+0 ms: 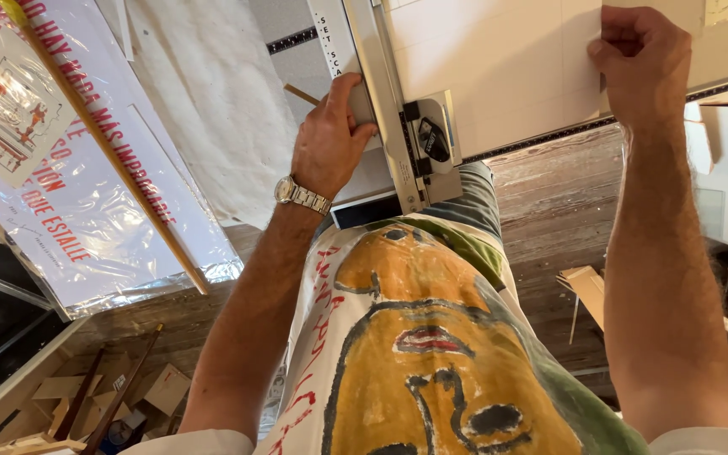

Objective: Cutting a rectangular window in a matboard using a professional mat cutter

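Note:
A mat cutter lies on the table edge in front of me, with a long grey metal rail [378,76] and a sliding cutting head [433,139] near its lower end. My left hand [328,139], with a metal watch on the wrist, is closed around the rail just left of the cutting head. A large cream board [507,59] lies under the rail, to its right. My right hand [642,63] grips that board near its right edge, fingers curled over it. A ruled black strip [549,135] runs along the board's near edge.
A plastic-wrapped printed poster [69,185] with a long wooden stick [103,143] across it lies at the left, beside white cloth [212,109]. Below is a wooden floor [558,194], with cardboard and wood scraps [128,396] at lower left and wooden strips [587,286] at right.

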